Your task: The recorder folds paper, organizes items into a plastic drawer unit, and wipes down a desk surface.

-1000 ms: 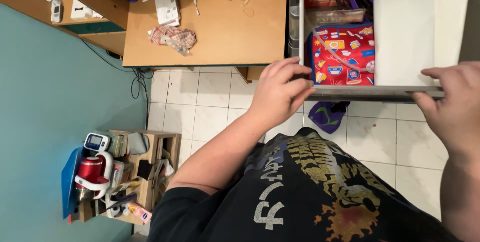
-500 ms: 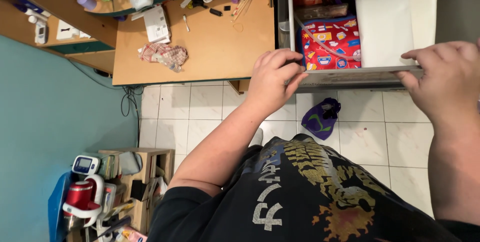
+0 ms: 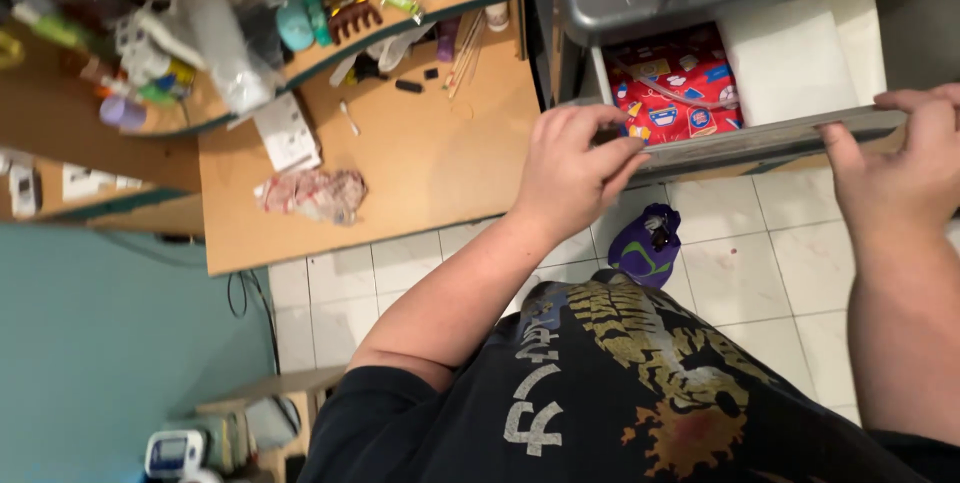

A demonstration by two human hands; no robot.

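Both hands are on the grey drawer (image 3: 760,143), up at one o'clock in the view. Left hand (image 3: 575,173) has its fingers curled over the front edge at the drawer's left corner, gripping it. Right hand (image 3: 915,168) hooks its fingers over the same edge at three o'clock, thumb underneath. Inside the drawer, a red patterned bag (image 3: 675,93) lies beside a white sheet (image 3: 790,63). A purple pouch (image 3: 648,246) sits on the tiled floor below, and the wooden desk (image 3: 440,153) stands at eleven o'clock.

my left hand (image 3: 572,171): forearm stretched forward, fingers curled, palm down | my right hand (image 3: 905,163): forearm raised at frame edge, fingers hooked forward, thumb spread
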